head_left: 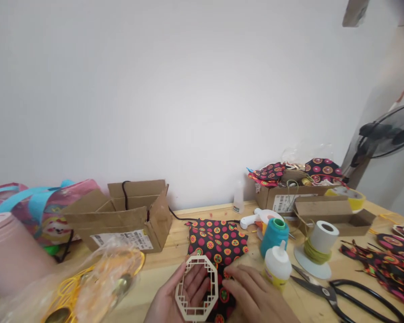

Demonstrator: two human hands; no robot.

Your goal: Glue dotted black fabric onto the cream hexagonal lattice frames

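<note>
An octagonal pale lattice frame rests across the palm of my left hand, its thumb along the left edge and its fingers curled behind the openings. Black fabric printed with pink dots and orange flowers lies on the table just behind, and more of it shows between my hands. On this fabric lies my right hand, back up, fingers stretched out and their tips touching the cloth beside the frame. Close to its right stands a white squeeze bottle with a yellow label. The underside of my right hand is hidden.
Black-handled scissors, a teal thread cone and a white roll with green cord stand right. A white glue gun lies behind. Left are a cardboard box and plastic-wrapped yellow items. Patterned fabric pieces lie far right.
</note>
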